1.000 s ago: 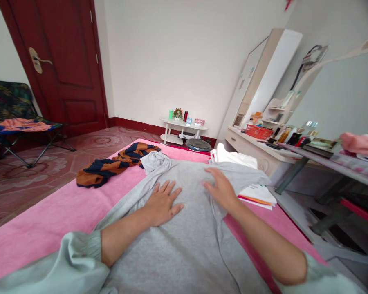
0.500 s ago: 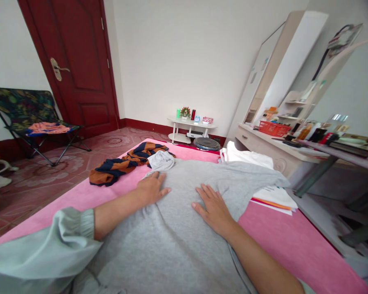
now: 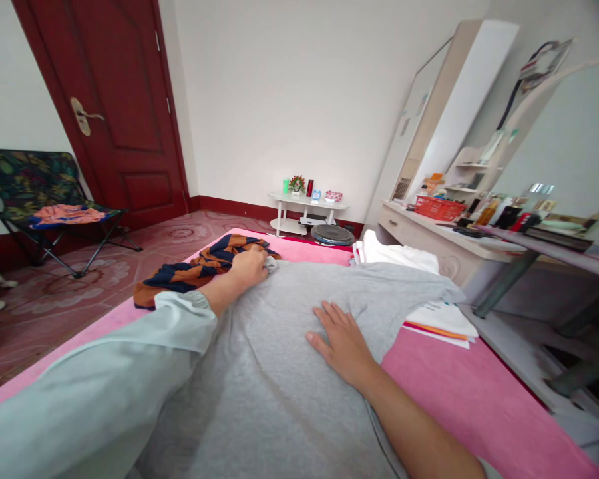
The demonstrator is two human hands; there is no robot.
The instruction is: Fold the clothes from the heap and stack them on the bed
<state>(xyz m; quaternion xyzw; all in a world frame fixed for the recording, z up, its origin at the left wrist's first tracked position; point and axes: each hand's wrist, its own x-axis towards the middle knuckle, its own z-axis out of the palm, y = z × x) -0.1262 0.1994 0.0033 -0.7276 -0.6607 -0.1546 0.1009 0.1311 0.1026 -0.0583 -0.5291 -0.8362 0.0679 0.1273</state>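
Observation:
A grey shirt lies spread over the pink bed cover. My left hand reaches far forward and is closed on the bunched grey sleeve at the shirt's far left corner. My right hand rests flat on the middle of the shirt, fingers spread. An orange and navy striped garment lies crumpled just left of my left hand.
White folded clothes and papers lie at the bed's far right. A dresser with a red basket stands to the right. A folding chair, a dark red door and a small white table stand beyond.
My left hand has slid forward from the shirt's left edge and closed on the bunched sleeve. My right hand has stayed flat on the shirt.

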